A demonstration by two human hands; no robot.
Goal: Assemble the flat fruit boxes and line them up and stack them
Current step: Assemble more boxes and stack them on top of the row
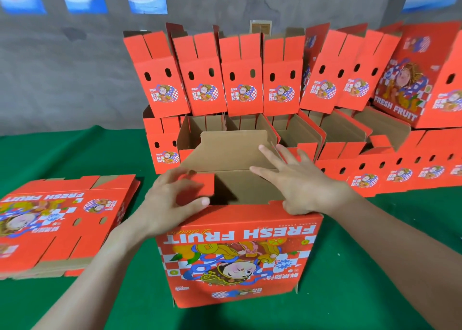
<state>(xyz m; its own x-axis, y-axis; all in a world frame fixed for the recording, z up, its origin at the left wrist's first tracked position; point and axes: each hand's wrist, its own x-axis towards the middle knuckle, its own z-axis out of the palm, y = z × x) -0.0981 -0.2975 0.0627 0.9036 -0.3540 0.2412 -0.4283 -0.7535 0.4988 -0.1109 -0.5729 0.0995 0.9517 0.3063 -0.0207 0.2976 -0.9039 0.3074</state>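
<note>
At centre frame on the green counter (pixel 350 267), our left hand (pixel 172 199) grips a flap of the red printed cardboard fruit box (pixel 237 257); our right hand (pixel 300 179), fingers spread, presses its brown inner panel.

"FRESH FRUIT" is printed on the front box (pixel 237 252).

Open box (pixel 237 254) stands front centre on table (pixel 375 267). Stack of flat boxes (pixel 60 219) lies to its left. Behind it, assembled boxes (pixel 240 84) stand in rows, upper row on lower row (pixel 400 169).
</note>
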